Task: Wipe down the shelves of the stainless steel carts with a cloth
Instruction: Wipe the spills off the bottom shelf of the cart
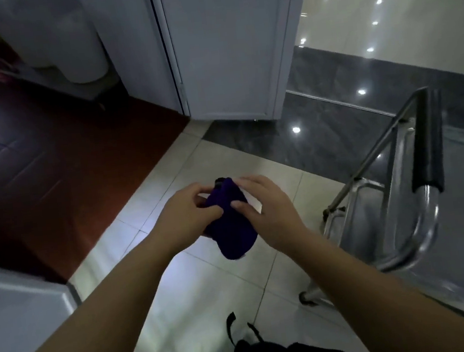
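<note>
Both hands grip a bunched purple cloth (232, 228) over the floor: left hand (184, 216) and right hand (266, 209) pinching it; the steel cart (397, 215) stands right.

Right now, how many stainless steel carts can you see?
1. The cart stands at the right edge, with its curved handle toward the person. More carts may be outside the view.

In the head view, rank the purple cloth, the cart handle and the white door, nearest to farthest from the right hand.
From the right hand:
1. The purple cloth: held in it.
2. The cart handle: off to its right, untouched.
3. The white door: far ahead, across the floor.
</note>
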